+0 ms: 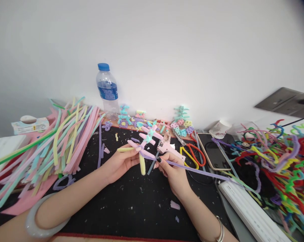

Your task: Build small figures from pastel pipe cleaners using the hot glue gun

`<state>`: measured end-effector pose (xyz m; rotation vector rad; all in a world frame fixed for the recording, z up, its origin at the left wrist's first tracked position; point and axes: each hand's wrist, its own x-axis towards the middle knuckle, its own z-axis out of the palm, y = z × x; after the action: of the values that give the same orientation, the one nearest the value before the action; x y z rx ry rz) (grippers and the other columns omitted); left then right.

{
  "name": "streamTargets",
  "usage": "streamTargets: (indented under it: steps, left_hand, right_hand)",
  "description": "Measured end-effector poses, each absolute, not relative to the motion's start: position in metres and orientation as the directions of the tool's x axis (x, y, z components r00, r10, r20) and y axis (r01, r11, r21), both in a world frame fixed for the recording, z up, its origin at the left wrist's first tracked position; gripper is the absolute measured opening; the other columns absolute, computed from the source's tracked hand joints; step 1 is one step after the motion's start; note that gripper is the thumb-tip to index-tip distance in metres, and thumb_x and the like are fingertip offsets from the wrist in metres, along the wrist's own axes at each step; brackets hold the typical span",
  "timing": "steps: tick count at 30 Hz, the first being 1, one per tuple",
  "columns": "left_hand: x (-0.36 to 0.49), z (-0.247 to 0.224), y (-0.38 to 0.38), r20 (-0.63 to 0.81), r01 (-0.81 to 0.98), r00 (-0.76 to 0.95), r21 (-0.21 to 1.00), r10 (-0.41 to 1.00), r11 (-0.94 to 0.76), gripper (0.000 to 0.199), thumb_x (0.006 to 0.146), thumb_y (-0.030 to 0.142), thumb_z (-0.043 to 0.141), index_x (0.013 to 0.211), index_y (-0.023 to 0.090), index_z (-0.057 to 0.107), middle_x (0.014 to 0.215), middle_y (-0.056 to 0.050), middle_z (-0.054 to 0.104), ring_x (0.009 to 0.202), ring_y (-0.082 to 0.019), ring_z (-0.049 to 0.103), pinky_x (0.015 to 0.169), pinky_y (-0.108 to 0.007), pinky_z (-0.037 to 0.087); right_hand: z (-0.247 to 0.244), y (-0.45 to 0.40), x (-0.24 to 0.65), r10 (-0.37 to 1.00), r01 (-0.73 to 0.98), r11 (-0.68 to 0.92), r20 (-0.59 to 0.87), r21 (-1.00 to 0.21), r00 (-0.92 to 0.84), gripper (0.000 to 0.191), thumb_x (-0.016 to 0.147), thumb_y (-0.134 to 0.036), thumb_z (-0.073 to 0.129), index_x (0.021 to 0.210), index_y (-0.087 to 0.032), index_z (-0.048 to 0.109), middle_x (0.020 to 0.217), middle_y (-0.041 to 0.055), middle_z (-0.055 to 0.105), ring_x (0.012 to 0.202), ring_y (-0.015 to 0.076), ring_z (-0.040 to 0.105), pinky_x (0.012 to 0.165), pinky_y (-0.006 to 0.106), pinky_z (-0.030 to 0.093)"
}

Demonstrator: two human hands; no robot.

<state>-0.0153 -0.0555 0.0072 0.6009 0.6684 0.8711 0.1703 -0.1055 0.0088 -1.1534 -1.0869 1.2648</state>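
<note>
Left hand tight on pastel fuzzy figure, right hand on purple stem, bottle (contents unclear) beyond.

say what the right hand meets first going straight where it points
The right hand would probably meet the yellow-and-pink fuzzy piece in the left hand, though depth is unclear.

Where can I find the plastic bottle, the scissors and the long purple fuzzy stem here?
Plastic bottle [107,91]: head view, on its blue label.
Scissors [183,143]: head view, near the pivot between blades and handles.
Long purple fuzzy stem [202,172]: head view, along its stretched-out length.
</note>
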Motion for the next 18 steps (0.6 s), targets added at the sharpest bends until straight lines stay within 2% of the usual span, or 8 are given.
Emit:
streamTargets:
  steps: [4, 11, 18]
  left_hand:
    - [-0.0166, 0.0064, -0.0559, -0.272, -0.491, 0.516, 0.683, 0.812, 0.541, 0.006, 0.077, 0.018, 0.069, 0.082, 0.016, 0.067, 0.082, -0.002, 0.070, 0.078, -0.014, 0.066, 0.072, -0.024, 0.052]
    - [-0.0167, 0.0079, -0.0567, -0.296, -0.461, 0.523, 0.691, 0.800, 0.557, 0.006, 0.077, 0.018, 0.070, 0.083, 0.016, 0.068, 0.085, -0.003, 0.071, 0.086, -0.017, 0.066, 0.081, -0.028, 0.052]
    - [-0.0167, 0.0026, -0.0542, -0.287, -0.489, 0.468, 0.704, 0.836, 0.515, 0.008, 0.078, 0.021, 0.069, 0.084, 0.017, 0.066, 0.083, -0.002, 0.069, 0.081, -0.014, 0.066, 0.078, -0.026, 0.052]
  right_hand:
    - [0.0085, -0.1036, 0.1698, 0.998, -0.211, -0.053, -0.057, -0.976, 0.014, 0.022, 0.078, -0.032, 0.067, 0.065, -0.017, 0.059, 0.060, -0.0005, 0.063, 0.043, 0.0060, 0.034, 0.039, 0.020, 0.020]
    - [0.0085, -0.1020, 0.1729, 0.997, -0.283, -0.065, -0.072, -0.957, 0.015, 0.022, 0.078, -0.032, 0.068, 0.065, -0.017, 0.059, 0.059, -0.0016, 0.061, 0.044, 0.0066, 0.036, 0.043, 0.021, 0.025]
    - [0.0084, -0.1018, 0.1717, 0.997, -0.215, -0.082, -0.080, -0.973, -0.018, 0.021, 0.077, -0.033, 0.067, 0.067, -0.017, 0.058, 0.061, -0.0006, 0.065, 0.043, 0.0065, 0.038, 0.040, 0.020, 0.023]
